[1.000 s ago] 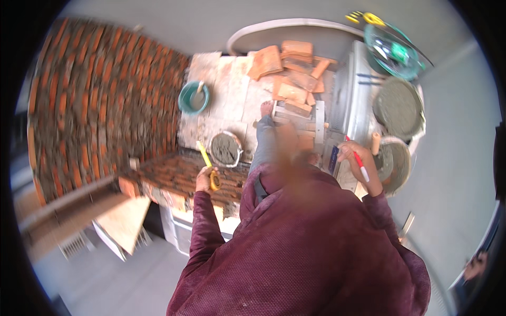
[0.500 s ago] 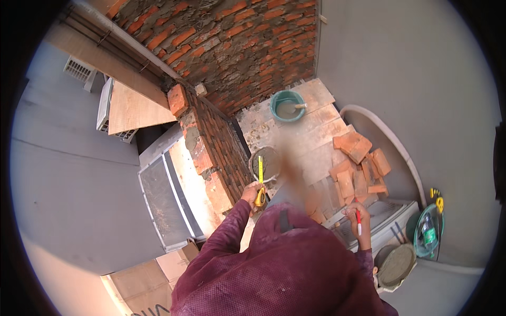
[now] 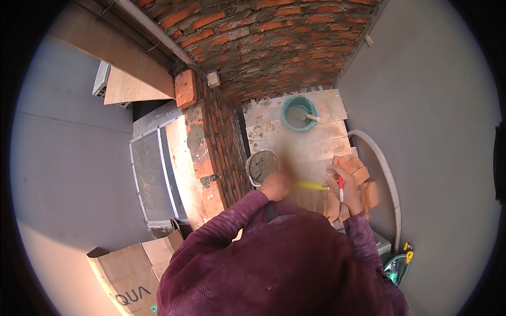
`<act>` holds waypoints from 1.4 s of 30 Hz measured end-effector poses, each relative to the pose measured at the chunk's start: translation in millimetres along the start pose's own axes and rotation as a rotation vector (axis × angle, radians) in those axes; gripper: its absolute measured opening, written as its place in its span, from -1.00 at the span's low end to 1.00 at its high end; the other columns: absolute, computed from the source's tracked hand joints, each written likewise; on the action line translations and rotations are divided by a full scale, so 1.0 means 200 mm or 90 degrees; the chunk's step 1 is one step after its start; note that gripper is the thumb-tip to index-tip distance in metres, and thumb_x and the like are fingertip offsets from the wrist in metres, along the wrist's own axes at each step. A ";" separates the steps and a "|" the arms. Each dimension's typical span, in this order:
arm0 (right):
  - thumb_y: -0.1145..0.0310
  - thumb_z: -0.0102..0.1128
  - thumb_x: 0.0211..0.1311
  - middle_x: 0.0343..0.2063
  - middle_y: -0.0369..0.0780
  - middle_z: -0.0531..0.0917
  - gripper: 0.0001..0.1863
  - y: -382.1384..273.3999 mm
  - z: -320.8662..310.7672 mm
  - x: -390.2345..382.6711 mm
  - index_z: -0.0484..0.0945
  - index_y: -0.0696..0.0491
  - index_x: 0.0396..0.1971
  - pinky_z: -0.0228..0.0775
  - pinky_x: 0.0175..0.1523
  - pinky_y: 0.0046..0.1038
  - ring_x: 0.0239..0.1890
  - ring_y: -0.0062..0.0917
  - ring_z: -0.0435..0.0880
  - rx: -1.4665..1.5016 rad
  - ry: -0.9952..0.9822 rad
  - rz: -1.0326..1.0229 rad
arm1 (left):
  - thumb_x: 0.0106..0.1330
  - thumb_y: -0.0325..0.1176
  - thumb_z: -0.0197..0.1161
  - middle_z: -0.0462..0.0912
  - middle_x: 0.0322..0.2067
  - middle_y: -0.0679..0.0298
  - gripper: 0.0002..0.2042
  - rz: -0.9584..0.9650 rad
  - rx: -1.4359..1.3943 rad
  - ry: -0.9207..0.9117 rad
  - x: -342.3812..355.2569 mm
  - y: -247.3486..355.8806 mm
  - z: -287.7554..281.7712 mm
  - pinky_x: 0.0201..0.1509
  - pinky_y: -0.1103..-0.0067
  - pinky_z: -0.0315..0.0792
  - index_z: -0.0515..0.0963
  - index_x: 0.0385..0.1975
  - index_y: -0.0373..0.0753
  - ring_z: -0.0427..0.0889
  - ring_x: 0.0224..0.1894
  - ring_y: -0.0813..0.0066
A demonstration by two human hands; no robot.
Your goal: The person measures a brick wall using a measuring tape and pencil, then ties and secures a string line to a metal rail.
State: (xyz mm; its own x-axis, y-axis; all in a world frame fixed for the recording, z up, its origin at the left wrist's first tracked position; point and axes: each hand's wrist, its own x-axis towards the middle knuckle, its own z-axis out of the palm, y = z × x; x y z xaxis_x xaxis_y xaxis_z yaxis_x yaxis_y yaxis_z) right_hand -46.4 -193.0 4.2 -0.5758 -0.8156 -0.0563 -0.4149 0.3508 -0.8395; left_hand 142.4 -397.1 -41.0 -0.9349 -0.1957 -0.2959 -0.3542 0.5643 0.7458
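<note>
My left hand [image 3: 276, 185] is closed on a tape measure. Its case is hidden by the fingers and a blurred patch in the picture. The yellow blade [image 3: 313, 186] reaches out to the right, level with the bricks. At the blade's free end is my right hand [image 3: 349, 190], with a slim red and white pen [image 3: 340, 185] between its fingers. Whether those fingers touch the blade, I cannot tell. Several loose orange bricks [image 3: 372, 194] lie under and beside my right hand. A round tub of grey mortar [image 3: 259, 166] stands just beyond my left hand.
A teal bucket [image 3: 299, 113] with a handled tool stands on the boards [image 3: 327, 105] ahead. A low brick wall [image 3: 197, 142] runs along the left, and a taller brick wall [image 3: 274, 52] closes the far side. A pale pipe [image 3: 387, 174] curves along the right. Cardboard [image 3: 124, 268] lies lower left.
My left hand has moved right, turning the tape blade from pointing ahead to pointing right. My right hand has come up and inward with the pen, to the blade's end. The view has shifted.
</note>
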 end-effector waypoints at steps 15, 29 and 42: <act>0.51 0.28 0.20 -0.62 -0.37 0.51 -0.89 -0.24 0.12 0.62 0.51 0.12 -0.47 0.35 -0.46 -0.64 -0.61 -0.72 0.47 0.086 -0.502 0.019 | 0.27 -0.14 0.09 0.65 -0.30 -0.03 -0.70 -0.270 -0.249 0.215 -0.25 0.08 0.06 -0.02 0.25 0.45 0.60 -0.24 -0.22 0.62 -0.17 -0.03; 0.41 0.17 0.31 -0.46 -0.36 0.45 -0.91 -0.63 0.15 1.42 0.46 0.06 -0.36 0.36 -0.34 -0.59 -0.46 -0.66 0.48 -0.013 -0.747 -0.285 | 0.31 -0.16 0.12 0.65 -0.34 0.06 -0.74 -0.574 -0.533 0.702 -0.24 0.62 0.62 -0.12 0.28 0.45 0.60 -0.20 -0.18 0.63 -0.22 0.06; 0.44 0.25 0.23 -0.39 -0.24 0.63 -0.87 -0.59 0.26 1.42 0.49 0.13 -0.32 0.59 -0.22 -0.58 -0.36 -0.59 0.65 0.235 -0.549 -0.131 | 0.16 -0.44 0.27 0.66 -0.34 0.01 -0.89 -0.621 -0.038 0.812 -0.83 0.46 0.26 -0.13 0.31 0.50 0.64 -0.36 -0.31 0.64 -0.26 0.00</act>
State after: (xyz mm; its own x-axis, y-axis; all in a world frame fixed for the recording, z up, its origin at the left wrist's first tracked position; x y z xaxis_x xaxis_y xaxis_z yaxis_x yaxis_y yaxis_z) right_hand -124.3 -491.0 59.1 0.2606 -0.9547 -0.1435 -0.1175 0.1161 -0.9863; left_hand 266.7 -270.5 46.0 0.2412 -0.9705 -0.0049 -0.7687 -0.1941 0.6094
